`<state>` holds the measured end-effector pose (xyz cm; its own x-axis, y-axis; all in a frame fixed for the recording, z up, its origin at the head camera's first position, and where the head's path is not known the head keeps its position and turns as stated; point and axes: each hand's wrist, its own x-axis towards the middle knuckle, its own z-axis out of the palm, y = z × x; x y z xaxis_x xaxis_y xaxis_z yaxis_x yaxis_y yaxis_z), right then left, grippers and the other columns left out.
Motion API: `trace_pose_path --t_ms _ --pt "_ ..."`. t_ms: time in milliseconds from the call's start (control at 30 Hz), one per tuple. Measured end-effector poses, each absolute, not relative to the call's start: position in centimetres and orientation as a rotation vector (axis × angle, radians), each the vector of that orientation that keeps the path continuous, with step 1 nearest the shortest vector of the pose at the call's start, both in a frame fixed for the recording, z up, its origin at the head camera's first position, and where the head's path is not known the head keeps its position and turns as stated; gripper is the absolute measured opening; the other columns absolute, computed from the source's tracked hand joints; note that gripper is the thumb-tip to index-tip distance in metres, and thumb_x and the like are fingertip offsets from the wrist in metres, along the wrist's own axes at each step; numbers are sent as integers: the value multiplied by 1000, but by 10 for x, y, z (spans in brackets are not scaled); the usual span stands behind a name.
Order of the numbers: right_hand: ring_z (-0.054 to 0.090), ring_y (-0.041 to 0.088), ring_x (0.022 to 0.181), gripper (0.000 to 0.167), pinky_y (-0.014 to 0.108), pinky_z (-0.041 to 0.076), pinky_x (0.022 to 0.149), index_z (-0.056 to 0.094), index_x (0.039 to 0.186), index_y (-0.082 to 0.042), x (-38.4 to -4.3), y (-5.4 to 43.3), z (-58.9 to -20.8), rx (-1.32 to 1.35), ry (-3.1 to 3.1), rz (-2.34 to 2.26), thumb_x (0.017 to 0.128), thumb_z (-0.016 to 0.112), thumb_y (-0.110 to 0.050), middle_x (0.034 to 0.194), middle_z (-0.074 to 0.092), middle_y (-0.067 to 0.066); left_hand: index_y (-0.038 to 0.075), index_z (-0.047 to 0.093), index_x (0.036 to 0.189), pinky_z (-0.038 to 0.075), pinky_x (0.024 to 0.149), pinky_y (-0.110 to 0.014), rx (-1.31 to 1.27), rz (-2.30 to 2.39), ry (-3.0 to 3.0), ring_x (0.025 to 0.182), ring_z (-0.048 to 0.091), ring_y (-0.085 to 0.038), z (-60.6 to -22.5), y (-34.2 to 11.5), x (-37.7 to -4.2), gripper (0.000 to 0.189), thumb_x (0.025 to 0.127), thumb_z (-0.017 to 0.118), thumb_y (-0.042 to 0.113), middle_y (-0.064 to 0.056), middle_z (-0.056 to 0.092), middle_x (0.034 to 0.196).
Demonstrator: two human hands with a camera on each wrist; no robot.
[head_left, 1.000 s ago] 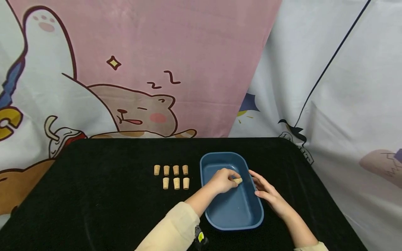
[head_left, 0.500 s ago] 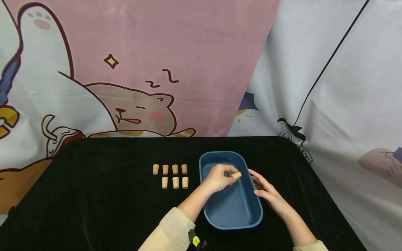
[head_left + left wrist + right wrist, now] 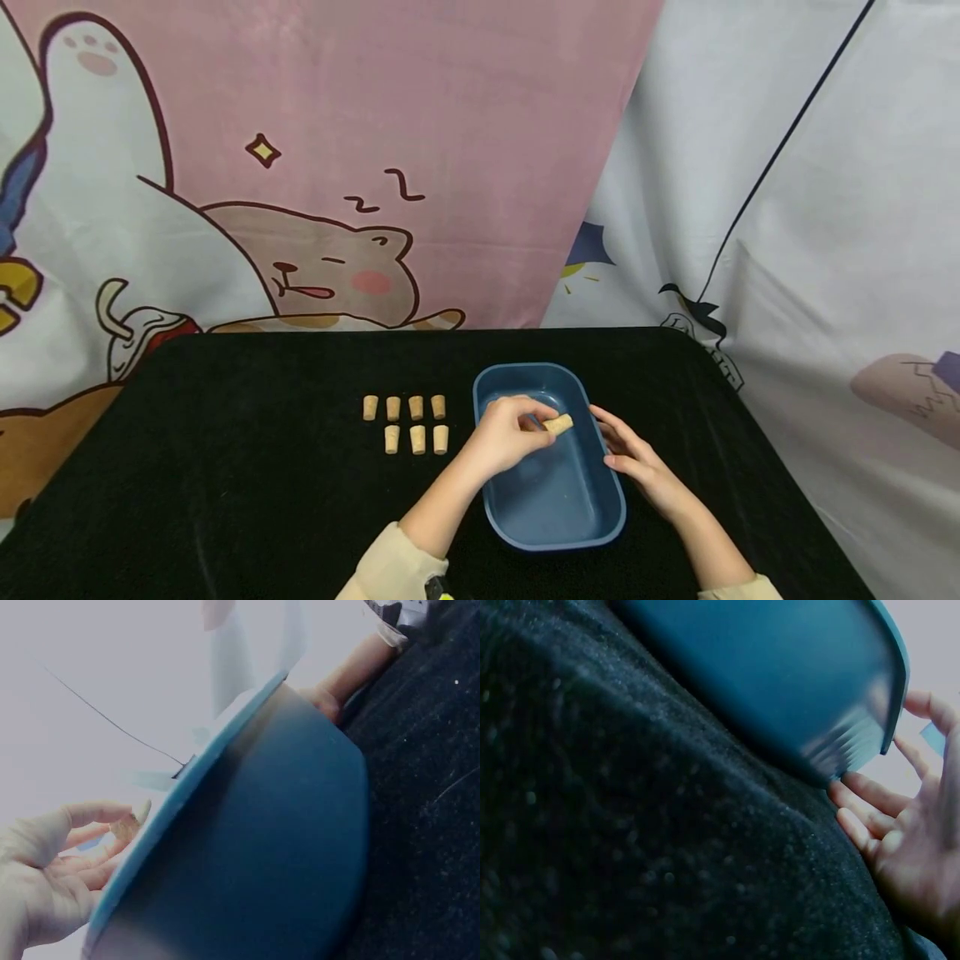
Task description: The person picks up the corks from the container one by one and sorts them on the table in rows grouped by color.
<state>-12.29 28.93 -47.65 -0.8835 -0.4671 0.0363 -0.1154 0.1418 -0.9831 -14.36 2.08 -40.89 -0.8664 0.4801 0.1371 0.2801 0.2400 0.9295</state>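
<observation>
My left hand (image 3: 504,437) pinches a tan cork (image 3: 559,424) between thumb and fingertips, over the inside of a blue rectangular bin (image 3: 555,504). In the left wrist view the cork (image 3: 129,826) shows at the fingertips, just beyond the bin's rim. Against the bin's right side rests my right hand (image 3: 643,462), its fingers extended. The right wrist view shows those fingertips touching the outer wall of the bin (image 3: 780,682) low down, the thumb side near the rim. To the left of the bin, several corks (image 3: 417,439) stand in two rows.
A black cloth (image 3: 187,467) covers the table under everything. Behind its far edge hangs a printed curtain (image 3: 487,150) with cartoon animals. The bin's near wall sits close to the left sleeve (image 3: 397,562).
My left hand has drifted slightly left above the bin, with the cork still pinched and turned a little. The right hand and the rows of corks have stayed in place.
</observation>
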Motion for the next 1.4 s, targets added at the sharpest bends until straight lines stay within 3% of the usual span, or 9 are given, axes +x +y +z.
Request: trace_pose_path --t_ms 333,567,800,967,1400 --pt "52 25 117 62 42 46 90 16 153 -11 -122 290 -478 -592 2131 -1826 97 41 -8 143 26 36 7 73 102 51 63 -24 795 1771 2326 76 61 -11 -392 -1 -130 21 81 74 3 1 65 92" --pt "51 26 118 62 43 46 91 15 153 -11 -123 290 -478 -581 2117 -1833 97 42 -9 144 25 36 -4 70 102 52 68 -31 797 1832 2300 79 61 -23 -364 -23 -114 22 81 68 -7 -11 65 95" --pt "50 27 119 62 45 45 91 15 153 -12 -123 290 -478 -583 2112 -1829 97 41 -9 145 23 36 2 72 103 53 70 -30 861 1896 2315 80 61 -15 -377 -44 -117 22 81 71 -1 -5 64 100" --pt "51 24 119 62 44 45 91 15 153 -11 -122 290 -479 -589 2111 -1834 97 41 -8 145 23 36 2 71 105 52 73 -33 864 1902 2290 83 60 -18 -373 -58 -114 23 82 70 0 -6 62 103" --pt "51 23 119 61 44 45 91 15 153 -11 -123 291 -479 -587 2107 -1837 98 40 -8 145 23 36 8 70 112 49 67 -27 879 1863 2370 82 54 -18 -375 -89 -104 26 88 64 0 -11 60 107"
